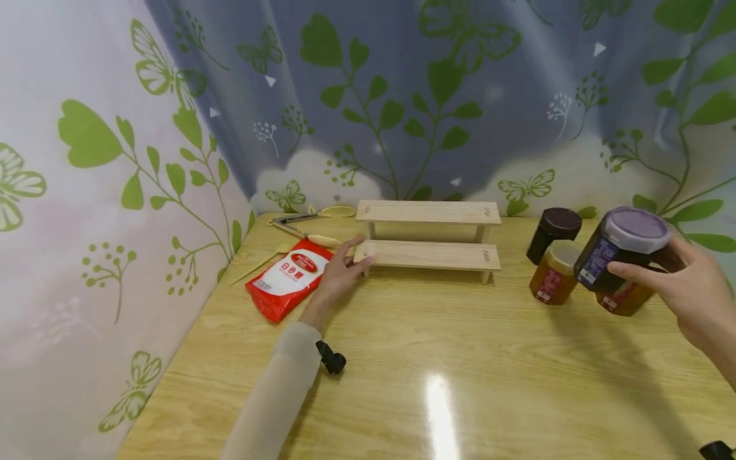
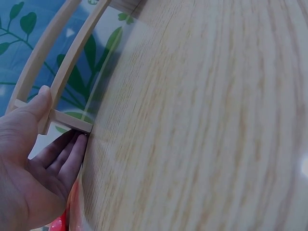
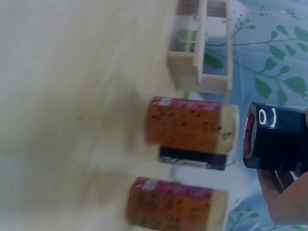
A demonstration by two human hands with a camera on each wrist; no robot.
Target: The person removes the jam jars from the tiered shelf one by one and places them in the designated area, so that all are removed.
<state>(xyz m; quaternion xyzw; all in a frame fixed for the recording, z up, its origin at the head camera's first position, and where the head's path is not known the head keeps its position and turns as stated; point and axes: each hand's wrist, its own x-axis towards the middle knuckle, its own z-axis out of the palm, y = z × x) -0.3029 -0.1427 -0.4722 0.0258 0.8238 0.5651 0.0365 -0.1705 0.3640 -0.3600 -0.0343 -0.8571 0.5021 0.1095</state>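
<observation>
My left hand (image 1: 339, 278) grips the left end of a two-step wooden shelf (image 1: 425, 254). In the left wrist view, the thumb rests on a board's edge and the other fingers touch near the foot of the leg. On the right, my right hand (image 1: 692, 287) holds a dark jar (image 1: 600, 259) with a pale purplish lid, lifted above the table. Below and beside it stand two amber jars, one jar (image 1: 551, 281) in plain sight and another jar (image 1: 623, 300) partly hidden by the held one. A second dark jar (image 1: 554, 231) stands behind them.
Left of the shelf lies a red and white bag (image 1: 290, 278) with a pale yellow stick (image 1: 259, 265) beside it. Behind the bag are a metal-handled utensil (image 1: 293, 218) and a yellow spoon (image 1: 338, 211). A patterned curtain (image 1: 402, 128) hangs along the table's (image 1: 402, 358) back edge.
</observation>
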